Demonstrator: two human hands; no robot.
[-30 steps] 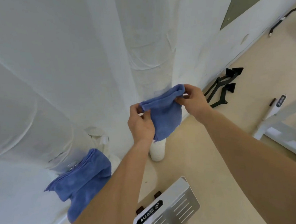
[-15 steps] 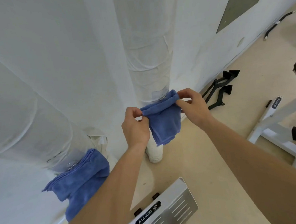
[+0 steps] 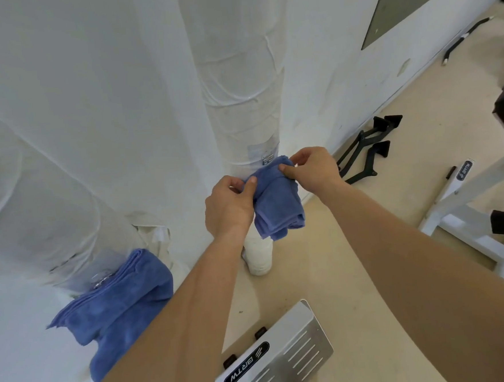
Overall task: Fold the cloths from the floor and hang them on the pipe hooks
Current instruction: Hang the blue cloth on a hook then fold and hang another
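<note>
Metal plate (image 3: 274,359) below hands (image 3: 270,191)

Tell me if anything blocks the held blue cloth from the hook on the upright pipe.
Nothing visible does. The left hand and right hand pinch the folded blue cloth by its top edge, right against the wrapped pipe; the small metal hook sits just above that edge, uncovered.

folded blue cloth (image 3: 278,201): soft matt terry
pipe (image 3: 240,102): white wrapped film, wrinkled
footplate (image 3: 289,355): brushed metal, slotted
floor (image 3: 339,259): smooth matt beige
</note>
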